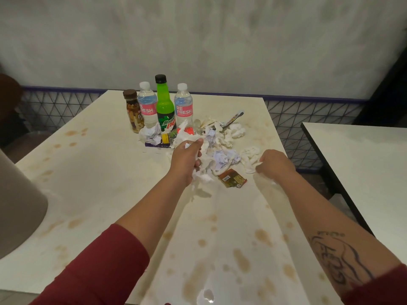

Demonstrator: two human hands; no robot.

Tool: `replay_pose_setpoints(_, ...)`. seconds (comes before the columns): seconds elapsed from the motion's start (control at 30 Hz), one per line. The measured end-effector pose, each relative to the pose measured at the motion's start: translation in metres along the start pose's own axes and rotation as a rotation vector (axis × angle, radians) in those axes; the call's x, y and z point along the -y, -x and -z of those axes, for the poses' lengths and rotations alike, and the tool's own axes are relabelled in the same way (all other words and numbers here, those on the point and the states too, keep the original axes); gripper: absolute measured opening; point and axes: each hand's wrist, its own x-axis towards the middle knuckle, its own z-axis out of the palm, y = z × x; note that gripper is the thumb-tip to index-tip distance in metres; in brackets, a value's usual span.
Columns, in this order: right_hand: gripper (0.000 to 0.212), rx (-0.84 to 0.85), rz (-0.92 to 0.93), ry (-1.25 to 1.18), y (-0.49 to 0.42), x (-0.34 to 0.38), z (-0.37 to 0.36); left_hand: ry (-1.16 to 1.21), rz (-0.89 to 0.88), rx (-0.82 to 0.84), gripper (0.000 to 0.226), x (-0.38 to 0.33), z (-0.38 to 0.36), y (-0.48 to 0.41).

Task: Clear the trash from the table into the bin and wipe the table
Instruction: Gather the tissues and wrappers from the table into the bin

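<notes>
While left grip (187, 159) clutches crumpled tissues (203, 178) and right grip (275, 164) pinches a napkin (250, 158), I judge trash-gathering underway; next, carry both to the bin.

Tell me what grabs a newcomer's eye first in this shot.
A bright green soda bottle stands at the far end of the table. In front of it lies a heap of crumpled tissues; the left hand and right hand each grip some. Brown stains blotch the near tabletop.
</notes>
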Motion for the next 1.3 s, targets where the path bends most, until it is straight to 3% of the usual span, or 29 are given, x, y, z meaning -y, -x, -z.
replay_pose_setpoints(0.07, 0.015, -0.048, 0.031, -0.113, -0.003, 0.004, 0.007, -0.002, -0.005, -0.008, 0.024, -0.004, 0.002, 0.001)
replay_pose_setpoints(0.23, 0.024, -0.129, 0.129, -0.526, -0.001, 0.045, 0.030, 0.004, -0.075, -0.010, 0.019, -0.028, 0.015, 0.011)
replay_pose_setpoints(0.47, 0.013, 0.087, 0.333, -1.004, 0.038, 0.159, 0.058, 0.029, -0.266, -0.067, 0.022, -0.100, 0.057, 0.038)
replay_pose_setpoints(0.67, 0.009, 0.177, 0.614, -1.093, 0.094, 0.272, 0.073, -0.056, -0.461, -0.203, 0.032, -0.174, 0.123, 0.080)
replay_pose_setpoints(0.9, 0.005, 0.332, 0.800, -1.181, 0.170, 0.391, 0.075, -0.029, -0.572, -0.365, 0.026, -0.228, 0.231, 0.121)
replay_pose_setpoints(1.1, 0.021, 0.347, 0.843, -1.039, 0.215, 0.472, 0.049, -0.032, -0.480, -0.518, 0.025, -0.241, 0.323, 0.132)
replay_pose_setpoints(1.3, 0.032, 0.330, 0.807, -0.832, 0.229, 0.506, 0.016, -0.069, -0.313, -0.595, 0.029, -0.224, 0.386, 0.127)
